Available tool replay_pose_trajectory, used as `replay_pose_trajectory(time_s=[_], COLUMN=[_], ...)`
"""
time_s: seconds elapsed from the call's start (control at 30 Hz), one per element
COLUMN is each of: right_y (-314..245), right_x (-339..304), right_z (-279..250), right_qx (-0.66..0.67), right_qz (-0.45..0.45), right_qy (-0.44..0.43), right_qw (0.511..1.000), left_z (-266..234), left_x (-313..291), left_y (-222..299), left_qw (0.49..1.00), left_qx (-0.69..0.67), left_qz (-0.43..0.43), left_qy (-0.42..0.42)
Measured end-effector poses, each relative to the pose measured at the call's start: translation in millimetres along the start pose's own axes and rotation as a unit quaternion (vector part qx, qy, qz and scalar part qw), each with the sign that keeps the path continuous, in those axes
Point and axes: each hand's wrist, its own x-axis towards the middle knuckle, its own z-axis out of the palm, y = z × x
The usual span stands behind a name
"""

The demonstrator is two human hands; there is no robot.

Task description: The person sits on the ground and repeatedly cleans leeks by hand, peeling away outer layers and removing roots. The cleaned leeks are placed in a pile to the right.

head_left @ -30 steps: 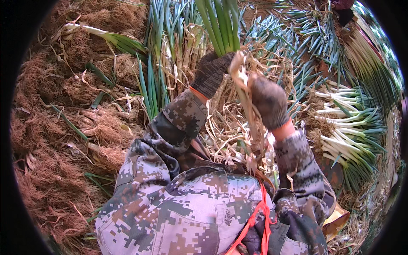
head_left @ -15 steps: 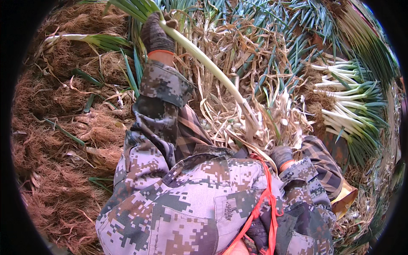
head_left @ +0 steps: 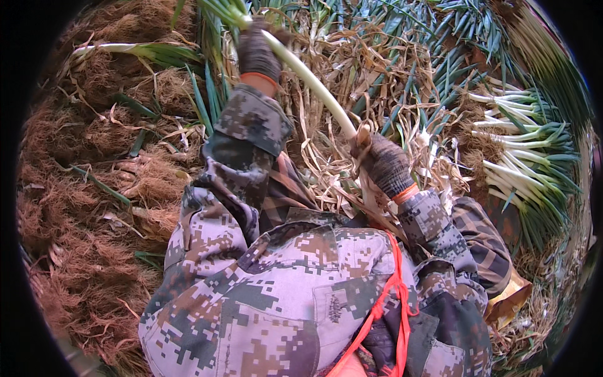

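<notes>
Item: one long scallion (head_left: 308, 78), white stalk, green top, slanting from the upper middle of the heap down toward our lap.

Left hand (head_left: 256, 50): gloved, we are closing its grip around the stalk just below the green leaves, fingers wrapped shut on it.

Right hand (head_left: 384, 164): gloved, we are clamping its grip on the lower white end, where a tan dry skin (head_left: 363, 135) is curling off beside the thumb. The two hands are well apart along the stalk, which is running taut between them.

Surroundings: we are sitting among dry husks (head_left: 352, 56) piled ahead; matted brown roots (head_left: 81, 207) are filling the left side of the ground; trimmed white-and-green scallions (head_left: 521, 144) are lying in rows at the right edge; another untrimmed stalk (head_left: 135, 53) is resting at the upper left. An orange strap (head_left: 383, 301) is crossing our camouflage jacket.

Handling note, as judgement: stripping looks to be the work in hand. We are best keeping the upper grip firm but not crushing the leaves, holding the stalk straight, and pulling the loose skin along its length rather than across, so the white flesh is staying unbroken. Peeling only the dry outer layer would be saving the clean stalk beneath.
</notes>
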Motion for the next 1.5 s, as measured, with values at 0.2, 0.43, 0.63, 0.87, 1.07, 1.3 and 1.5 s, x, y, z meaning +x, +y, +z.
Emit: replay_pose_trajectory(time_s=[0.2,0.43,0.63,0.87,1.07,1.3,1.5], right_y=[-22,27,26,-41,-35,-16,-8], right_x=[1,-88,-42,8,-21,-42,-51], right_z=[-19,2,-68,-25,-27,-24,-25], right_qx=[-0.203,-0.318,-0.214,0.322,-0.019,0.441,0.296], right_qz=[-0.193,0.138,0.128,0.105,-0.026,0.196,0.140], right_qy=[0.032,-0.429,-0.278,-0.125,0.049,-0.124,-0.069], right_qw=[0.959,0.834,0.928,0.933,0.998,0.867,0.942], left_z=[9,-17,-11,10,-9,-17,5], left_x=[-14,36,22,2,11,-5,-25], left_y=[-21,33,34,27,12,-7,-12], left_qw=[0.994,0.986,0.998,0.989,0.991,0.987,0.987], left_qx=[0.102,0.060,-0.068,-0.105,0.052,-0.021,0.029], left_qz=[-0.023,0.076,-0.013,-0.047,-0.112,-0.049,-0.129], left_qy=[0.028,0.137,0.002,-0.096,0.048,-0.151,-0.086])
